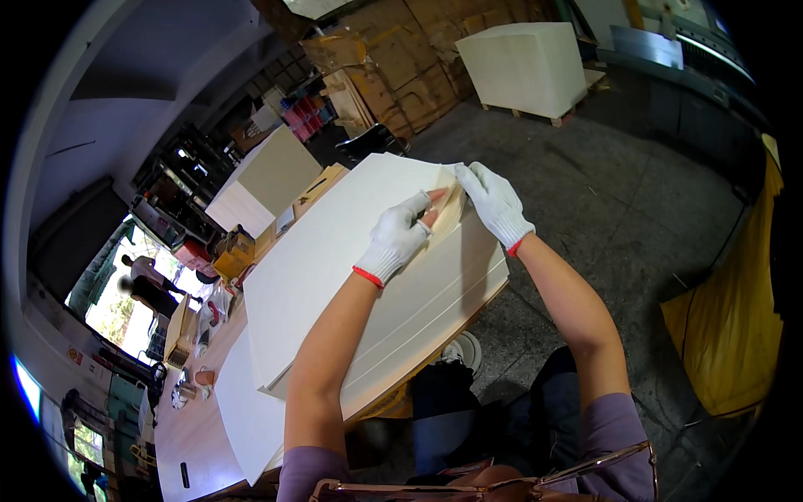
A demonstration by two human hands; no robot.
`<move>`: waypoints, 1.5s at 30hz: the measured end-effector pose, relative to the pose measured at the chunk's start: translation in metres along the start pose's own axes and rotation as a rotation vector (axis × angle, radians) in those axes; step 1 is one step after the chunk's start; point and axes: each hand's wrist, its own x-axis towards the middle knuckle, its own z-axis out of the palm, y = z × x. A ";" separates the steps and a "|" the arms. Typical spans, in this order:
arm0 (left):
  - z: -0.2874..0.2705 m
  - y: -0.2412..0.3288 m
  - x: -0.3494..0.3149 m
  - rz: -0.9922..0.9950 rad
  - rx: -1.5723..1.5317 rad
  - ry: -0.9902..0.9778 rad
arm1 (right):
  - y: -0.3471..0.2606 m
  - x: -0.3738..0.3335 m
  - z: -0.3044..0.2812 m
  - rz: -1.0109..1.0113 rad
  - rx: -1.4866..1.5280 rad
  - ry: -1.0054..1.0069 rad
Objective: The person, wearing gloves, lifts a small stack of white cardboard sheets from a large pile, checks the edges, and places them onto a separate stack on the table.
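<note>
A thick stack of large white paper sheets (326, 251) lies on the table in front of me, its layered edge facing me. Both hands wear white knit gloves with red cuffs. My left hand (397, 234) is over the right part of the stack, its bare thumb and fingertip pinching at the upper sheets, which bend and fan up there. At the far right corner my right hand (495, 201) grips the edge of those same sheets, fingers on top. The underside of the right hand's grip is hidden.
The wooden table (192, 435) bears a black marker-like object (184, 475) and assorted small items. Another white stack (268, 176) stands beyond. A pale block-shaped stack (527, 71) rests on a pallet. Yellow sheeting (728, 309) hangs at right. People (150, 280) are near the doorway.
</note>
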 end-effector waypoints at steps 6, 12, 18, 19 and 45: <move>-0.002 0.005 0.002 -0.116 0.055 -0.068 | 0.004 0.000 0.000 -0.020 -0.005 0.012; -0.002 0.012 -0.001 -0.124 0.086 -0.070 | 0.003 -0.001 0.001 -0.002 0.031 0.026; -0.002 0.009 0.000 -0.088 0.070 -0.042 | 0.003 -0.001 0.000 0.005 0.038 0.022; -0.003 0.013 -0.001 -0.119 0.043 -0.054 | 0.003 -0.001 0.000 0.008 0.041 0.017; 0.004 -0.003 0.010 -0.088 -0.018 -0.039 | 0.005 -0.002 -0.001 0.105 0.176 0.002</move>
